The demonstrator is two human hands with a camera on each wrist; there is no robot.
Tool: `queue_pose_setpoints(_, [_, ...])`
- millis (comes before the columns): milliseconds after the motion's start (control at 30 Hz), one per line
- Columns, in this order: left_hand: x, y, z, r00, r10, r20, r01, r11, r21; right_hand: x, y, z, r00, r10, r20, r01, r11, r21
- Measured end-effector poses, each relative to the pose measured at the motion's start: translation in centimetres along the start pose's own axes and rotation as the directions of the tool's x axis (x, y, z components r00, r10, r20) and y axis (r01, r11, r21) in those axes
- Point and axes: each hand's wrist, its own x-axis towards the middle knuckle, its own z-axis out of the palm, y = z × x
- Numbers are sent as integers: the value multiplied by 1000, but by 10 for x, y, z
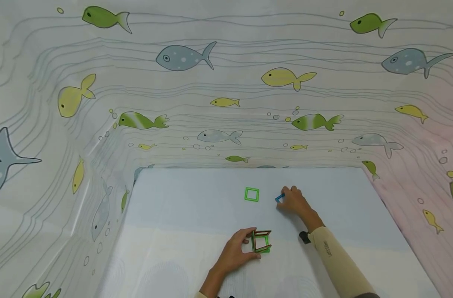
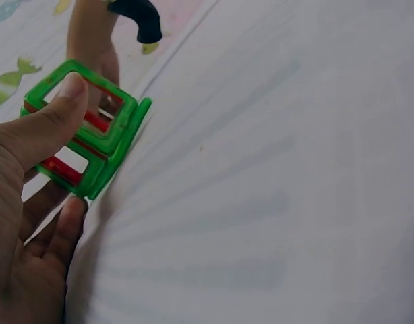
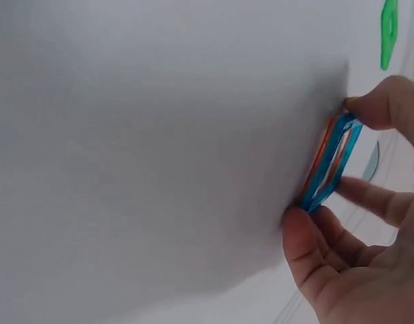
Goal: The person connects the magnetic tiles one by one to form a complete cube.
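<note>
My left hand (image 1: 232, 254) holds a small box-like structure (image 1: 253, 242) of green and red open-frame square tiles on the table, thumb on one side and fingers on the other. In the left wrist view the thumb presses on the structure's green frame (image 2: 126, 121). Farther back and to the right, my right hand (image 1: 294, 202) pinches a blue open-frame tile (image 1: 278, 198). The right wrist view shows this blue tile (image 3: 321, 169) tilted between thumb and fingers, with an orange edge along it; whether that is a second tile I cannot tell.
A loose green square frame tile (image 1: 245, 194) lies flat on the table, left of my right hand. The white and pale-blue tabletop (image 1: 181, 207) meets fish-patterned sheeting (image 1: 189, 111) at the back and sides.
</note>
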Motion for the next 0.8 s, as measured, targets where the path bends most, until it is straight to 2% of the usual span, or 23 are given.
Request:
queue_pose_setpoints(200, [1, -1, 0, 1000, 24, -4, -24, 1000, 8, -9, 5, 4, 999, -36, 2, 35, 998, 52])
queue_pose_setpoints(500, [2, -4, 0, 1000, 29, -12, -29, 1000, 10, -20, 18, 5, 999, -37, -25, 42, 961, 274])
queue_pose_setpoints(633, [2, -4, 1, 1000, 18, -18, -18, 1000, 14, -30, 22, 8, 999, -25, -30, 35, 912, 408])
queue_pose_setpoints(800, [1, -5, 2, 1000, 18, -15, -17, 1000, 13, -49, 22, 12, 998, 54, -14, -36, 813, 581])
